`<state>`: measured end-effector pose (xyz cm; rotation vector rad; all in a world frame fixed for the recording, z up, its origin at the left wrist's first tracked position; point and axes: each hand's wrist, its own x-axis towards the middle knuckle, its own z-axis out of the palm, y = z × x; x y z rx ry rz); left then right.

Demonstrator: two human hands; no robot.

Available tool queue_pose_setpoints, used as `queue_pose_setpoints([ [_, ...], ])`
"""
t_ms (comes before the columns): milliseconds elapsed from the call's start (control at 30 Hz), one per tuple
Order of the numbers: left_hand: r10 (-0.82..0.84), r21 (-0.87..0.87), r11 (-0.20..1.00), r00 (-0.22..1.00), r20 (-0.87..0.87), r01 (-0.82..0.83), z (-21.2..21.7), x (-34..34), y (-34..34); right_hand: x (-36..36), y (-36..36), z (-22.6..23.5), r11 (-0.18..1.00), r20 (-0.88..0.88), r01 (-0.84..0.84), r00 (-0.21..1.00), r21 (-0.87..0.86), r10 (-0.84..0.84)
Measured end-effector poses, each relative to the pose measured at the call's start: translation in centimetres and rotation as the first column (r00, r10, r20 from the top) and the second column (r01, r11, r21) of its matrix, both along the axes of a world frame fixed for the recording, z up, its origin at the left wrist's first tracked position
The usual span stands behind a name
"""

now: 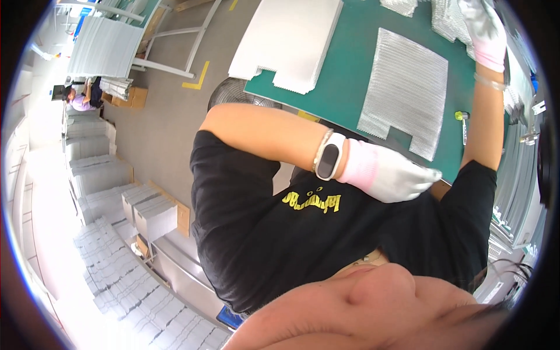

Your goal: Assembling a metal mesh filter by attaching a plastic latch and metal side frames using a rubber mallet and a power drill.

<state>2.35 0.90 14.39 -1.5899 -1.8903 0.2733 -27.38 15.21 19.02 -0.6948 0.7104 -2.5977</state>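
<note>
My left hand (398, 176), in a white glove with a pink cuff, is in front of my black shirt, just off the table's near edge. Its fingers are drawn together; what they hold, if anything, is hidden. A single silver pleated mesh sheet (406, 87) with a notch in its near edge lies on the green table (344, 96) beyond that hand. My right hand (485, 32), gloved alike, reaches to the far right beside a stack of silver pleated sheets (448, 20). Its fingers run to the picture's edge and their grip is unclear.
A white stack of notched sheets (286, 44) stands at the table's left. A small green-capped marker-like item (462, 119) lies near my right arm. A round fan grille (233, 93) is below the table corner. Boxes (153, 213) and panel stacks line the left, where another person (81, 100) works.
</note>
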Motion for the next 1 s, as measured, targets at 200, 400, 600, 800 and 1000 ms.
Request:
queue_pose_setpoints([
  [200,0.083,-0.275,0.957,0.995,-0.063,-0.097,-1.9,0.3,2.7,-0.5,5.6,-4.3,0.924,-0.187,-0.361,0.906,0.126,0.379],
  [400,0.073,-0.269,0.96,0.996,-0.043,-0.082,-2.8,-0.3,3.5,3.6,8.2,-4.7,0.909,-0.284,-0.382,0.865,0.166,0.415],
  [600,0.083,-0.154,0.987,0.976,0.203,-0.052,-5.3,-1.2,4.4,7.5,8.2,-4.5,0.676,-0.868,0.701,0.46,0.227,-0.185],
  [800,-0.166,0.301,0.924,0.463,0.87,-0.235,-6.6,-4.4,-1.8,13.8,8.2,-1.5,0.902,-0.412,0.369,0.875,0.224,-0.256],
  [1000,-0.964,0.298,-0.1,0.018,-0.265,-0.949,-8.8,-2.0,-7.3,21.4,9.9,-7.2,0.654,-0.3,0.525,0.85,0.545,-0.432],
])
